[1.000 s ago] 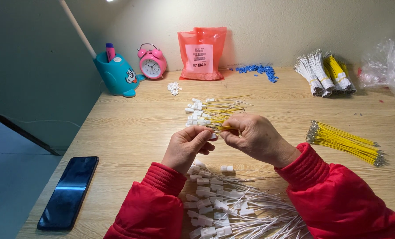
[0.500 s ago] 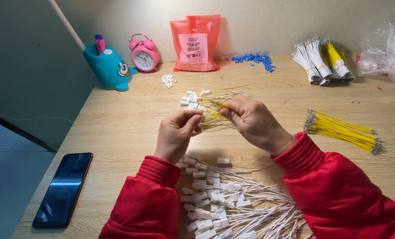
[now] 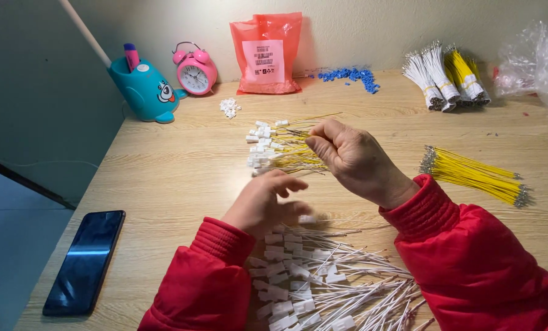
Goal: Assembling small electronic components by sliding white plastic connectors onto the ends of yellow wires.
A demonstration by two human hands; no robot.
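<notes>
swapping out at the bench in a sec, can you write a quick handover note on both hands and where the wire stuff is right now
Left hand: fingers spread, over the near pile of white wires with white connectors; whether it grips one cannot be told.
Right hand: fingers curled by the pile of yellow wires with white connectors at mid table; what it pinches is hidden.
Done: both connector-fitted piles lie on the table.
Left: a loose yellow wire bundle at right, tied white and yellow bundles at the back, small white connectors and blue pieces near the wall.
</notes>
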